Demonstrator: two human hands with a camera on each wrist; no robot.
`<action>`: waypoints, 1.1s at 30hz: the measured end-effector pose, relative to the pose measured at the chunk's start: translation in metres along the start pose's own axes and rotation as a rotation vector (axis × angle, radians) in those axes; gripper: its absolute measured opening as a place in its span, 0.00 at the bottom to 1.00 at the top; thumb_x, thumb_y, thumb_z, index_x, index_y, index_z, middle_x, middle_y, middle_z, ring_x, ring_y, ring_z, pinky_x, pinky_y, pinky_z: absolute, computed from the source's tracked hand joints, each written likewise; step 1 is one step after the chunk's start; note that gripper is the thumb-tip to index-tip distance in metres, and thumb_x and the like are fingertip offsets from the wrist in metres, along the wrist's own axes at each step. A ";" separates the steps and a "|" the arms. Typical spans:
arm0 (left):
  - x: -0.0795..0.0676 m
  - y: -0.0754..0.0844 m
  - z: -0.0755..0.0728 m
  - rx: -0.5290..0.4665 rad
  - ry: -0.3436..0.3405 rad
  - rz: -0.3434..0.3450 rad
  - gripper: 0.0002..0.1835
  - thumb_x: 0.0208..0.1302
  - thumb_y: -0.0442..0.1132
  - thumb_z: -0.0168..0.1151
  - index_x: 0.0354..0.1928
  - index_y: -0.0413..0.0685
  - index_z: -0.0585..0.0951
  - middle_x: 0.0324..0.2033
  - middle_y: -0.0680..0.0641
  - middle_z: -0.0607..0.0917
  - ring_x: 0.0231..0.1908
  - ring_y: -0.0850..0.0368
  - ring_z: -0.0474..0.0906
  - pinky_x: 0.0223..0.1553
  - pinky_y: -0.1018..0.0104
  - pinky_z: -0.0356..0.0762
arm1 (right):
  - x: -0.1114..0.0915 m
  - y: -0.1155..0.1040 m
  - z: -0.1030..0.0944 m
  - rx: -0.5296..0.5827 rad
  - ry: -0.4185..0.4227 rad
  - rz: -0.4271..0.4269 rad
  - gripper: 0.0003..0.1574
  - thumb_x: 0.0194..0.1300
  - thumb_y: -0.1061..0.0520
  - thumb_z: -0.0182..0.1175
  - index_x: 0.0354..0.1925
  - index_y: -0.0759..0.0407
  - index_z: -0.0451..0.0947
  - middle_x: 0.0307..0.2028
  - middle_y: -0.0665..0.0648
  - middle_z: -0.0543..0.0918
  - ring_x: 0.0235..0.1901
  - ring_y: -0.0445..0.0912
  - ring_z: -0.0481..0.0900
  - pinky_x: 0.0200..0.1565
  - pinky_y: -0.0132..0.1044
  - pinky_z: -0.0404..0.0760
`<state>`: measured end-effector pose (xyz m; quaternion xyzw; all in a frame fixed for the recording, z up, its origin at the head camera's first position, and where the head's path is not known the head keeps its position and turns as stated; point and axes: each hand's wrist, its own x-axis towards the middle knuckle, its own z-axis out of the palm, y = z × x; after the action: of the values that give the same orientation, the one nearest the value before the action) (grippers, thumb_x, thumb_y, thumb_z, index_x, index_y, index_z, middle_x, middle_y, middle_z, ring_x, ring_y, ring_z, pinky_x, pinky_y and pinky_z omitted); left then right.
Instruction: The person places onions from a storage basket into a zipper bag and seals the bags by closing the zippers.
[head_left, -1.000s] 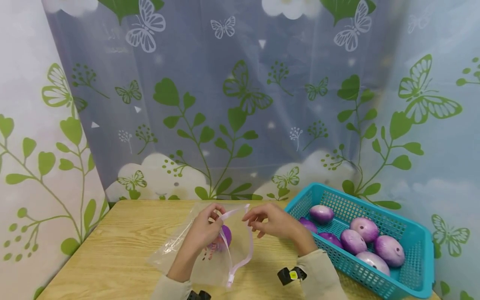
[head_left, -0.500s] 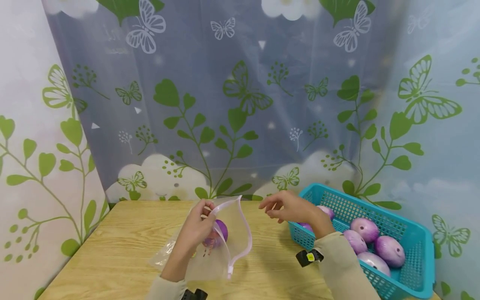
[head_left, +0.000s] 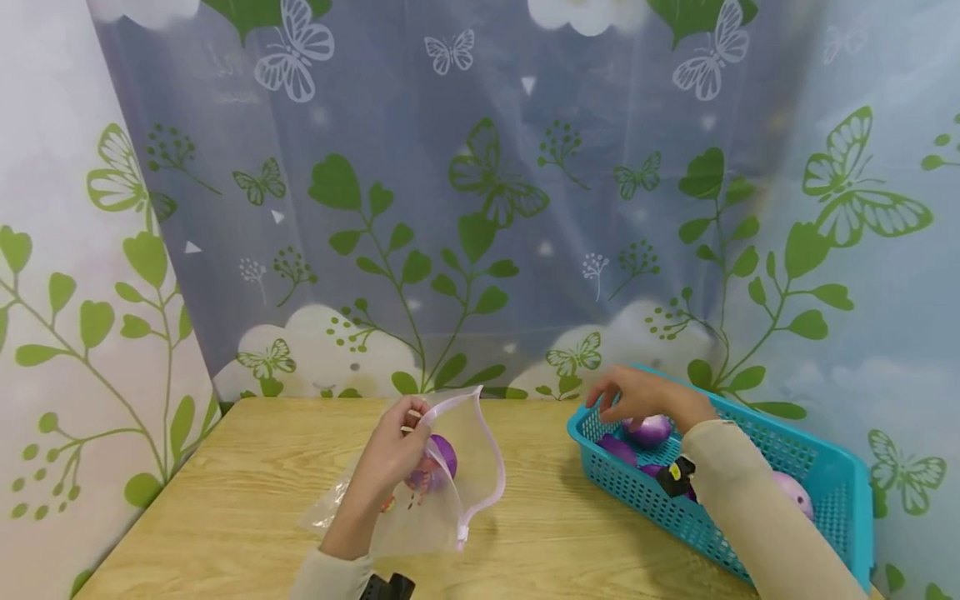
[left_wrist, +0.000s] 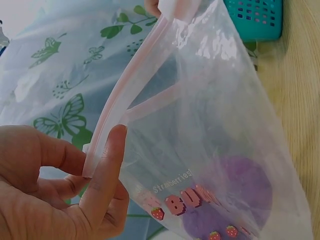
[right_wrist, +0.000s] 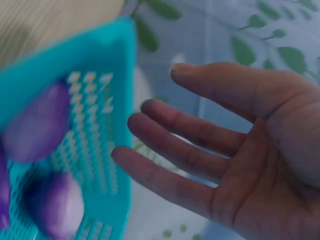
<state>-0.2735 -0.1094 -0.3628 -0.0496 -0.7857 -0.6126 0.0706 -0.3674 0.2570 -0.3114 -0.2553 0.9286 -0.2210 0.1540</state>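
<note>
My left hand (head_left: 396,446) pinches the pink zip edge of a clear zip bag (head_left: 480,467) between thumb and fingers, and the bag's mouth gapes to the right. Inside the bag show rounded purple onions (left_wrist: 240,187), partly behind printed strawberries and lettering. Over the far left end of a teal basket (head_left: 840,500) hovers my right hand (head_left: 637,396), its fingers spread with nothing in them, as the right wrist view shows. Just below that hand lies a purple-white onion (head_left: 649,431); a darker purple onion (head_left: 617,448) sits beside it.
Further right in the basket another pale onion (head_left: 793,493) shows; my right sleeve (head_left: 750,483) hides the others. Bag and basket stand on a wooden table (head_left: 262,467). A printed curtain (head_left: 405,208) hangs behind the table.
My right hand has left the bag's mouth and moved right, over the basket. The left hand has kept its pinch on the bag, whose mouth now gapes to the right.
</note>
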 end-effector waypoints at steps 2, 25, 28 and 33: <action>0.001 0.000 0.000 0.000 0.000 -0.001 0.06 0.73 0.30 0.52 0.48 0.40 0.75 0.38 0.42 0.75 0.28 0.54 0.75 0.27 0.57 0.90 | -0.001 0.008 -0.004 -0.016 -0.027 0.035 0.20 0.69 0.62 0.65 0.57 0.67 0.80 0.47 0.66 0.86 0.40 0.49 0.86 0.35 0.45 0.92; 0.001 0.001 0.000 -0.007 -0.021 -0.005 0.05 0.75 0.31 0.51 0.48 0.40 0.75 0.38 0.43 0.75 0.29 0.54 0.76 0.27 0.56 0.90 | 0.003 0.079 0.000 -0.237 0.114 0.284 0.24 0.55 0.69 0.70 0.51 0.58 0.84 0.55 0.71 0.79 0.53 0.62 0.79 0.41 0.47 0.87; 0.001 -0.001 0.000 -0.010 -0.016 0.002 0.06 0.75 0.31 0.51 0.48 0.40 0.75 0.37 0.43 0.75 0.30 0.54 0.76 0.27 0.55 0.91 | 0.004 0.082 0.002 -0.244 0.119 0.295 0.26 0.52 0.70 0.70 0.52 0.58 0.84 0.56 0.71 0.79 0.55 0.64 0.78 0.42 0.47 0.87; 0.002 -0.002 0.000 0.005 -0.014 0.006 0.06 0.73 0.30 0.51 0.47 0.40 0.75 0.36 0.44 0.75 0.29 0.54 0.76 0.27 0.55 0.90 | 0.007 0.086 0.007 -0.228 0.107 0.313 0.27 0.55 0.72 0.68 0.54 0.59 0.84 0.58 0.72 0.78 0.48 0.58 0.78 0.35 0.40 0.84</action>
<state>-0.2754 -0.1101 -0.3648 -0.0561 -0.7876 -0.6099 0.0668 -0.4050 0.3175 -0.3608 -0.1116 0.9828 -0.1012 0.1069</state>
